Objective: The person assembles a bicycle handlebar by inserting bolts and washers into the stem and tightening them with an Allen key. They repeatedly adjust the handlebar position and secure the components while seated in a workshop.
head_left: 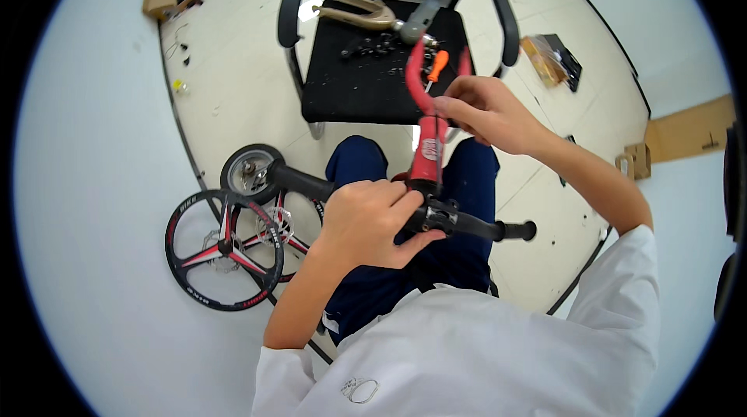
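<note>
A black handlebar (475, 226) lies across my lap, joined at its clamp to a red bicycle front end (429, 148) whose curved fork blades point away from me. My left hand (371, 222) is wrapped round the bar just left of the clamp, thumb reaching toward it. At the fork's crown, my right hand (484, 112) has its fingers closed on the red fork, partly hiding it. Beyond it stands a black chair (342, 98). On its seat lie an orange-handled screwdriver (439, 65), a beige fork (366, 14), a grey-green object (420, 22) and small dark parts (373, 47).
Left of my legs lean three-spoke wheels (226, 247) with disc rotors and a smaller wheel (250, 171). Cardboard boxes (161, 3) lie at the far left wall. To the right are a packet (543, 61) beside a black box, and a cardboard sheet (689, 131).
</note>
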Motion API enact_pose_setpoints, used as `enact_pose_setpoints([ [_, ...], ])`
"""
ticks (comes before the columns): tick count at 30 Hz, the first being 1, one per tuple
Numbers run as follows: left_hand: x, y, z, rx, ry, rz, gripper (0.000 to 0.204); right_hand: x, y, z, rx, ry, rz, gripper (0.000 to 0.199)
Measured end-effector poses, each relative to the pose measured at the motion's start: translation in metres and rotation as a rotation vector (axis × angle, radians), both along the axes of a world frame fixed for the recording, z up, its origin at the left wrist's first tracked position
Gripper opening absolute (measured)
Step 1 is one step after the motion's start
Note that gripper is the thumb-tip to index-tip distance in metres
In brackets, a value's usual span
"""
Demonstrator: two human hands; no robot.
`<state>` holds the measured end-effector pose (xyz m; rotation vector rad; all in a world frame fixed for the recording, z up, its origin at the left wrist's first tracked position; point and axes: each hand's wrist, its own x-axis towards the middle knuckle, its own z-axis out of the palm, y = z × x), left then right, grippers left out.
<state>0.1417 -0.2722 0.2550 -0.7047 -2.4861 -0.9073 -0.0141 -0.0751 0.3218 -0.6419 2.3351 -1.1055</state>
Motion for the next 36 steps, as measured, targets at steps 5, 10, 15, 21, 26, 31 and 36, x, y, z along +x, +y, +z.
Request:
enact_pose_setpoints([
  [5, -0.002, 0.016, 0.01, -0.06, 0.046, 0.103, 0.042, 0.015, -0.018, 0.007, 0.081, -0.031, 0.061, 0.038],
  [10, 0.002, 0.023, 0.003, -0.102, 0.027, 0.196, 0.042, 0.005, -0.035, -0.004, 0.157, 0.25, 0.228, 0.035],
  [15, 0.002, 0.026, 0.003, -0.127, 0.043, 0.239, 0.043, 0.007, -0.05, -0.002, 0.155, 0.279, 0.299, 0.028],
  [21, -0.002, 0.025, 0.002, -0.135, 0.015, 0.16, 0.047, 0.024, -0.06, 0.005, 0.077, 0.38, 0.467, 0.023],
  [26, 0.006, 0.007, 0.033, -0.287, -0.103, 0.104, 0.047, 0.022, -0.043, 0.003, 0.018, 0.381, 0.455, 0.023],
  [31, 0.014, -0.046, 0.053, -0.695, -0.174, 0.288, 0.029, 0.02, -0.033, 0.0, -0.063, 0.354, 0.396, 0.025],
  [36, 0.022, -0.055, 0.02, -0.638, -0.206, 0.402, 0.019, 0.026, -0.066, -0.007, -0.001, 0.485, 0.469, 0.025],
])
